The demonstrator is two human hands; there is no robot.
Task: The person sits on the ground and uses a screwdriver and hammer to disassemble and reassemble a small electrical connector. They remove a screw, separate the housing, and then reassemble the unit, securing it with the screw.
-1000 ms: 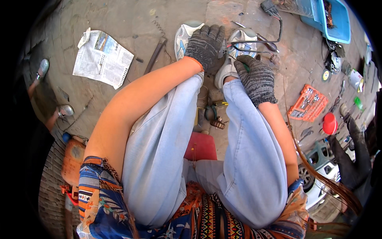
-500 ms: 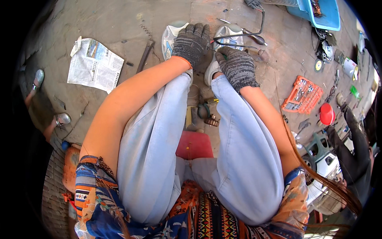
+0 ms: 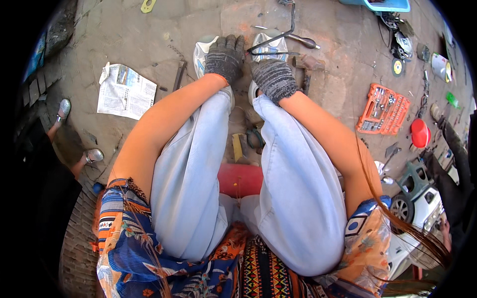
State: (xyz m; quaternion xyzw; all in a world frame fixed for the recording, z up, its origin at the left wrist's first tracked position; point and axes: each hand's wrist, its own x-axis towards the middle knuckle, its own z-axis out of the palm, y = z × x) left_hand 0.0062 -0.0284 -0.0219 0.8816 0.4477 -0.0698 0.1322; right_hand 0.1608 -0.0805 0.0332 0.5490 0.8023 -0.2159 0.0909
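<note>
Both my hands wear dark grey knitted gloves and are down at my shoes. My left hand (image 3: 224,59) rests over the inner side of the left white-and-blue shoe (image 3: 201,53), fingers stretched forward. My right hand (image 3: 274,80) is closed at the near side of the right shoe (image 3: 272,43). Its fingertips are turned inward and mostly hidden, so whatever they grip cannot be made out. Just beyond the hands, a bent black cable (image 3: 282,36) crosses over the right shoe. A dark-handled pointed tool (image 3: 304,40) lies past it. Right of my hand is a hammer-like tool (image 3: 309,62), partly covered.
A newspaper sheet (image 3: 127,92) and a dark bar (image 3: 179,74) lie to the left. At right are an orange socket-set case (image 3: 382,110), a red bowl (image 3: 420,133) and a blue basin (image 3: 397,5). Below me is a red seat (image 3: 240,180). Another person's sandalled foot (image 3: 63,108) is at far left.
The view has shifted, bringing more of the hammer-like tool into sight. My right hand's fingers have turned further inward, and the left hand's fingers look less spread.
</note>
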